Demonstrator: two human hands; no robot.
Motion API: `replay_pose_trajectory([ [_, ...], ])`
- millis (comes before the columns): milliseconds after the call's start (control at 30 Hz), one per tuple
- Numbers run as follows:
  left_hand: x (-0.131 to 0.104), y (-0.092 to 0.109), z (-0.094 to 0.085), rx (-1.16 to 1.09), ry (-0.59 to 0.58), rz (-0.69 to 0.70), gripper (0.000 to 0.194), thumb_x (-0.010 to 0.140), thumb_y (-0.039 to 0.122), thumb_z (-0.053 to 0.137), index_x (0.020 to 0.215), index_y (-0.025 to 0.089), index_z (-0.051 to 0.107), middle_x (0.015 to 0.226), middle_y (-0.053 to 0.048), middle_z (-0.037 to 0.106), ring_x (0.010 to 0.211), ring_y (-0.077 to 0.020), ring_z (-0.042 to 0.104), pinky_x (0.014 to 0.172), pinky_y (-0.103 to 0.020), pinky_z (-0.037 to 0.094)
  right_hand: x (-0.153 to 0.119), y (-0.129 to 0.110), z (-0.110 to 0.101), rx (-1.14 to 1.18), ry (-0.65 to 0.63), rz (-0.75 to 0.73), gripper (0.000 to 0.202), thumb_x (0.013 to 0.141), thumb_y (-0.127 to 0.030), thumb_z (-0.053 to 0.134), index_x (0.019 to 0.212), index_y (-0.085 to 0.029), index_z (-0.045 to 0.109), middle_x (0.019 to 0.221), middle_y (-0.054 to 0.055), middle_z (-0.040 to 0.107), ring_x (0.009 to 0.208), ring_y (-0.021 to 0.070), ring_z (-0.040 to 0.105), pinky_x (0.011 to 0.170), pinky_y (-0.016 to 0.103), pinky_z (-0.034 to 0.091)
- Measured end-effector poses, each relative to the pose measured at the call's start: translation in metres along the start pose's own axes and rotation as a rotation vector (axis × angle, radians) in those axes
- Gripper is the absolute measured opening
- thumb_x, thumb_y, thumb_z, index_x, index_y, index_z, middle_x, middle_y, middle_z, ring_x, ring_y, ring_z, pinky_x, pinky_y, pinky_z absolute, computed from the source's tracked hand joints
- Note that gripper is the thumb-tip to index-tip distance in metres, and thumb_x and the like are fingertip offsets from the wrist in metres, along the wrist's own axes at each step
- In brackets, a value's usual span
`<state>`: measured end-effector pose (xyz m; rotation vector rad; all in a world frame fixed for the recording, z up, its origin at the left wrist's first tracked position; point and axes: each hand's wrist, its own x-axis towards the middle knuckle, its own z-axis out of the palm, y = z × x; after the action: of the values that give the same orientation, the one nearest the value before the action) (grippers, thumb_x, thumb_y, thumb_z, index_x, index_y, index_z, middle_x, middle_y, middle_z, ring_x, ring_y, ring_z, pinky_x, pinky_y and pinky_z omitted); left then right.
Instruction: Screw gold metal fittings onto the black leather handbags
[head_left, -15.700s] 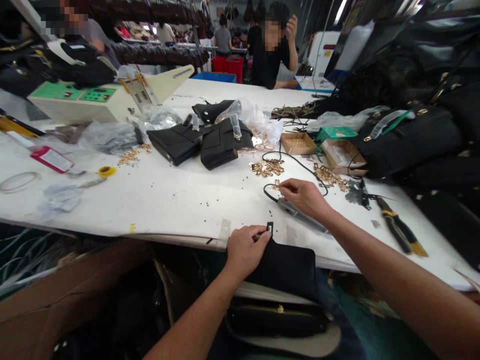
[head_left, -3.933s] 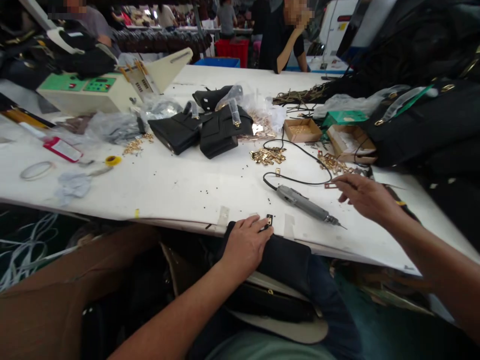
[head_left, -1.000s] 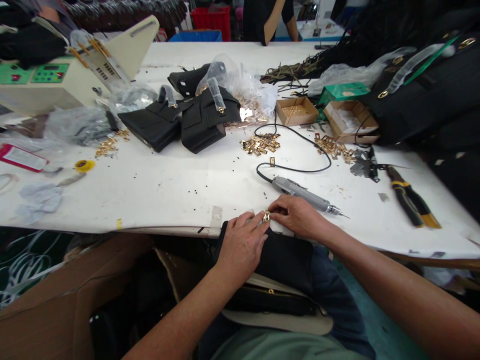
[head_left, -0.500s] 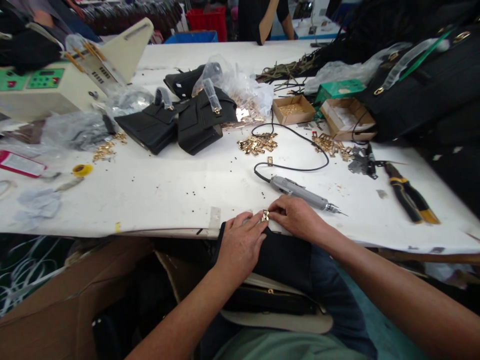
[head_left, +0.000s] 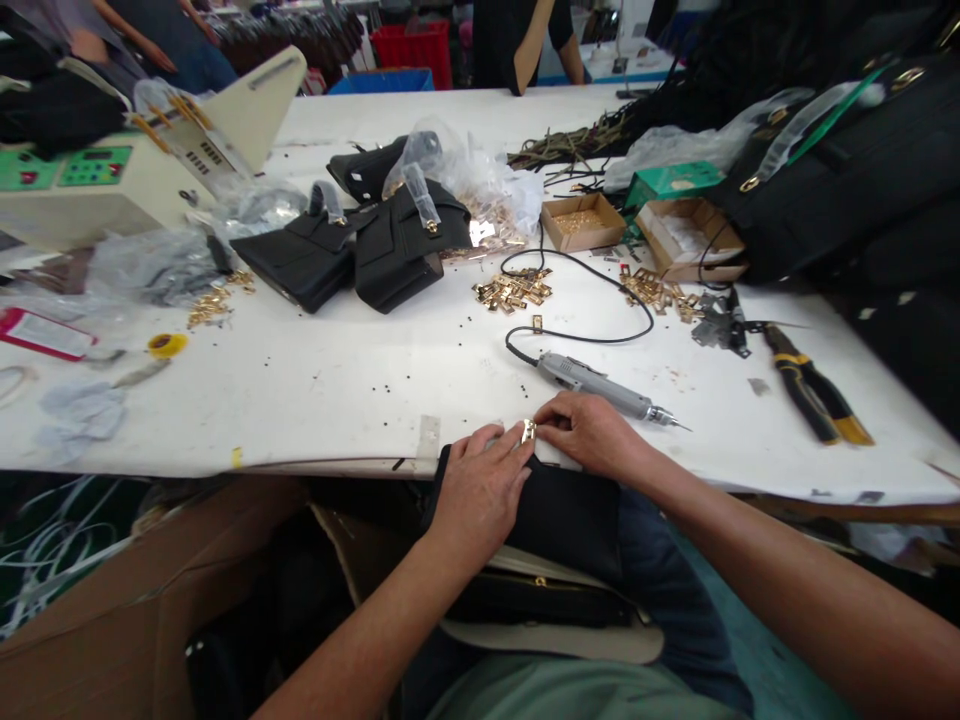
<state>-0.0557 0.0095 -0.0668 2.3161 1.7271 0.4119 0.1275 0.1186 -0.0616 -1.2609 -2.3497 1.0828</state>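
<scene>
A black bag lies across the lap against the table's front edge. My left hand presses its flap, fingers together, with the fingertips at a small gold metal fitting. From the right, my right hand pinches at the fitting with thumb and forefinger; whether it grips the fitting itself or something smaller is hidden. Just behind my right hand, a grey electric screwdriver rests on the white table, its tip pointing right.
Pliers lie at the right. Gold fittings are piled mid-table, near a cardboard box of small parts. Black bags stand behind, left of centre. A beige machine is at the left. People are at the far side.
Both hands stay at the gold fitting with almost no movement. The view has shifted slightly, and more of a person shows at the upper left.
</scene>
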Motion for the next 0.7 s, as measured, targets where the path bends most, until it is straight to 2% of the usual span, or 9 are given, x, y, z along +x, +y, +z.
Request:
replay_pose_trajectory([
  [267,-0.0009,-0.0010,0.0023,-0.009,-0.005,-0.008,0.042,0.097,0.020,0.058,0.139,0.027,0.059,0.149,-0.002,0.059,0.129,-0.0282,0.051,0.102,-0.048,0.045,0.0000,0.0039,-0.0002,0.049,-0.027,-0.013,0.013,0.090,-0.026,0.070,0.095,-0.016,0.078,0.085,0.004,0.071,0.073,0.0156,0.064,0.068,0.026,0.047],
  [500,0.0018,-0.0043,0.0007,-0.075,0.000,-0.036,0.044,0.094,0.019,0.063,0.137,0.028,0.060,0.146,-0.003,0.061,0.128,-0.0274,0.052,0.100,-0.047,0.046,-0.0006,0.0069,0.0025,0.033,-0.006,-0.025,0.011,0.090,-0.024,0.071,0.095,-0.017,0.077,0.084,0.004,0.070,0.073,0.0158,0.065,0.069,0.027,0.048],
  [700,0.0012,-0.0040,-0.0006,-0.043,-0.024,-0.015,0.044,0.095,0.020,0.061,0.138,0.028,0.060,0.147,-0.002,0.060,0.128,-0.0280,0.051,0.101,-0.049,0.046,0.0005,0.0050,0.0015,0.030,-0.003,-0.027,0.010,0.089,-0.021,0.070,0.095,-0.017,0.078,0.085,0.004,0.070,0.074,0.0156,0.064,0.070,0.027,0.048],
])
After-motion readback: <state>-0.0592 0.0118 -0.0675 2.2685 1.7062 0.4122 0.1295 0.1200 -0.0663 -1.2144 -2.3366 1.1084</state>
